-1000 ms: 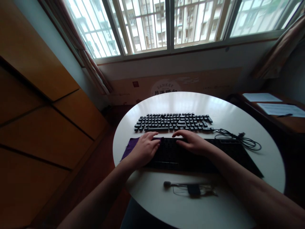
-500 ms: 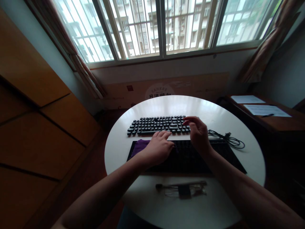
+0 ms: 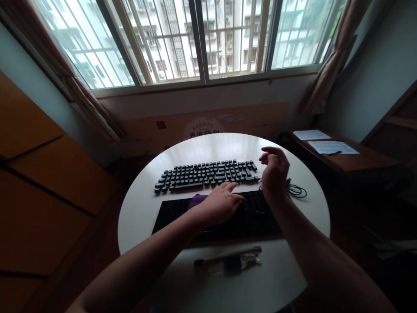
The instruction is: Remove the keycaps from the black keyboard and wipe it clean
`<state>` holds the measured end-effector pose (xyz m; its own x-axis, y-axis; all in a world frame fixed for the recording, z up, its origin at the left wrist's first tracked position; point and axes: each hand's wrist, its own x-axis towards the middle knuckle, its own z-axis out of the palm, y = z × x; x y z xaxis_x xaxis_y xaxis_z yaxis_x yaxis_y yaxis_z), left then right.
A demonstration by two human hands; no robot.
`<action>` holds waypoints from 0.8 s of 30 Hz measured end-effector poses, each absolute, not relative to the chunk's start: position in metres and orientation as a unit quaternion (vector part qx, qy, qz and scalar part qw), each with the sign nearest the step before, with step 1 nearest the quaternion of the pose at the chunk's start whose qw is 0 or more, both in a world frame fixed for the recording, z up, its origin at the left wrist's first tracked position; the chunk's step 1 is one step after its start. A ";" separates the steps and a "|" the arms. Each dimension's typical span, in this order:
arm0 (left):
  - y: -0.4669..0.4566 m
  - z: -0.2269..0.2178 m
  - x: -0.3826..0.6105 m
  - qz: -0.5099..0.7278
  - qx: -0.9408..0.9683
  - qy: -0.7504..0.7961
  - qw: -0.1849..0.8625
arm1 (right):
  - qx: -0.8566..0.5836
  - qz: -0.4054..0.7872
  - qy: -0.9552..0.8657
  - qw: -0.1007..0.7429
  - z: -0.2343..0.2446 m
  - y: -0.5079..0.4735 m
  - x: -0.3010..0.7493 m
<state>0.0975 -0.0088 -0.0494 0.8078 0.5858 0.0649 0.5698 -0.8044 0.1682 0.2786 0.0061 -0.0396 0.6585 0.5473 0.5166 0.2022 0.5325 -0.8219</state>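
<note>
My left hand (image 3: 223,202) lies with its fingers stretched flat on a purple cloth (image 3: 196,200), which rests on a black keyboard base (image 3: 257,217) on the round white table (image 3: 143,204). Behind the base, rows of black keycaps (image 3: 205,174) are laid out in keyboard order. My right hand (image 3: 275,171) hovers above the right end of those rows. Its fingers are curled in toward the thumb, and I cannot make out whether anything is between them.
A coiled black cable (image 3: 296,190) lies right of the keycaps. A small brush and clear-handled tools (image 3: 228,261) sit near the table's front edge. A low wooden desk with papers (image 3: 332,148) and a pen stands at the right. Wooden cabinets (image 3: 48,182) line the left.
My right hand lifted off the right-hand keycaps and curled its fingers. My left hand slid right along the base with the cloth. The view swung right.
</note>
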 end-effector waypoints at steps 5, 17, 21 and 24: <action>-0.009 -0.040 0.099 0.082 0.952 0.284 0.083 | -0.488 0.109 -0.472 0.726 -0.040 -0.002 0.266; 0.012 0.003 0.026 0.343 0.859 0.308 0.224 | -0.306 0.286 -0.765 0.490 -0.048 -0.010 0.238; 0.009 -0.012 0.025 0.362 0.845 0.255 0.301 | -0.317 0.317 -0.760 0.471 -0.048 -0.018 0.228; 0.005 -0.018 0.024 0.361 0.856 0.221 0.297 | -0.323 0.369 -0.754 0.436 -0.044 -0.021 0.227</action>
<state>0.0239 0.0052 -0.0178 0.6422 0.5922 0.4866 0.1634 -0.7260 0.6680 0.2267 -0.0206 -0.0439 -0.4107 0.8091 0.4202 0.1647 0.5192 -0.8387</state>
